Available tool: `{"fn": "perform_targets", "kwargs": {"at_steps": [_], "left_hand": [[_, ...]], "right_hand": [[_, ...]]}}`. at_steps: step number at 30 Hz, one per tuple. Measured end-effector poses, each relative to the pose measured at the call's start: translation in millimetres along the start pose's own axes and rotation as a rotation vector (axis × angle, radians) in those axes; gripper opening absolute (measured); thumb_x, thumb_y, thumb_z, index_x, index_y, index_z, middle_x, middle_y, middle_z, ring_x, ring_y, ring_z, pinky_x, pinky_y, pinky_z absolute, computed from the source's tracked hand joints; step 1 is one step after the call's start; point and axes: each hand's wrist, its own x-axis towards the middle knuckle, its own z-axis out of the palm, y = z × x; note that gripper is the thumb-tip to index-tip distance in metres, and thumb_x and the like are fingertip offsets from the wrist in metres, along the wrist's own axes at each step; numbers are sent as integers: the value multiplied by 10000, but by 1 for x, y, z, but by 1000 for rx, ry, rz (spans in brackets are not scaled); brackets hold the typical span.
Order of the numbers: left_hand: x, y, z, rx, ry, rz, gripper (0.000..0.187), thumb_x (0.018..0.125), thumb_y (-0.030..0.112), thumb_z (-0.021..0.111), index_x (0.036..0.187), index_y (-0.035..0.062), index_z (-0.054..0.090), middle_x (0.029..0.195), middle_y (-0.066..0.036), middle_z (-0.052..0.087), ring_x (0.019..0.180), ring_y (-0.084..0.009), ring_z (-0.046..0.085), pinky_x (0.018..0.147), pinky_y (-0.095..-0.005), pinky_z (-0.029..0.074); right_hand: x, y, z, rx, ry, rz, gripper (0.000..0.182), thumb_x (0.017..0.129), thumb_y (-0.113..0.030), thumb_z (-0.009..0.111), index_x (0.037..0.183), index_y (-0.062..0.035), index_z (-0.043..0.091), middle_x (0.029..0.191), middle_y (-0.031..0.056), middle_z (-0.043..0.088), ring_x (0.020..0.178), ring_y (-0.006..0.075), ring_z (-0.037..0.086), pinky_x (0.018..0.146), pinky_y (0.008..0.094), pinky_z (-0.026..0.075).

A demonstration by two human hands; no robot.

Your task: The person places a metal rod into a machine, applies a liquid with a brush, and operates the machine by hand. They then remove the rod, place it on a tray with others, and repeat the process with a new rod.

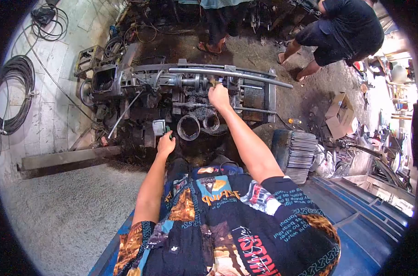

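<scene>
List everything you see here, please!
Machine: one, dark grey, ahead
Long rod: one, silver, across machine
Open rings: two, grey, machine's near side
Coils: two, black, far left
Beam: one, brownish grey, left
Ridged block: one, grey, right
Bottle: one, yellow, right
Cardboard box: one, brown, further right
Other people: at least two, mostly dark clothes, far side
Clutter: uncountable, mixed, right edge
Left hand: one, bare, around green object
Right hand: one, bare, over machine

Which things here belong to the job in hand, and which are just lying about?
Likely the job:
- machine at the right hand
- green item in the left hand
- pale square piece

Probably just lying about:
- cardboard box
- small bottle
- black coil
</scene>
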Motion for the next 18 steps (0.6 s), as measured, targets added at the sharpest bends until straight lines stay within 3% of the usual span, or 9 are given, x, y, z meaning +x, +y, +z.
{"fn": "perform_targets", "kwargs": {"at_steps": [6, 8, 11, 18], "left_hand": [[3, 2, 2, 13, 9, -16, 470, 892, 265, 609, 1351, 187, 540, 1189, -199, 633, 1097, -386, 595, 924, -470, 488], [0, 5, 0, -21, 3, -26, 469, 898, 269, 604, 1355, 191, 537, 1202, -197, 628, 1097, -384, 596, 922, -469, 490], [3, 5, 1, -11, -6, -29, 466, 900, 263, 604, 1354, 186, 537, 1205, -200, 626, 1096, -383, 597, 920, -468, 491], [4, 0, 6, -7, -22, -19, 455, 924, 245, 581, 1369, 179, 519, 1220, -194, 620, 1097, -380, 597, 924, -463, 493]], "right_hand": [[-10, -12, 0, -77, -112, 93, 307, 839, -181, 512, 912, 82, 654, 945, 359, 632, 935, 502, 625, 875, 535, 496], [-30, -6, -5, -100, -163, -7, 317, 830, -188, 514, 930, 84, 643, 951, 362, 627, 933, 507, 621, 873, 536, 495], [-63, 20, -3, -67, -210, -34, 350, 837, -181, 503, 1058, 59, 628, 935, 360, 628, 921, 493, 624, 855, 538, 494], [-91, 40, -14, -18, -180, 48, 354, 857, -172, 501, 1126, 26, 617, 901, 349, 634, 889, 491, 629, 845, 545, 493]]}}
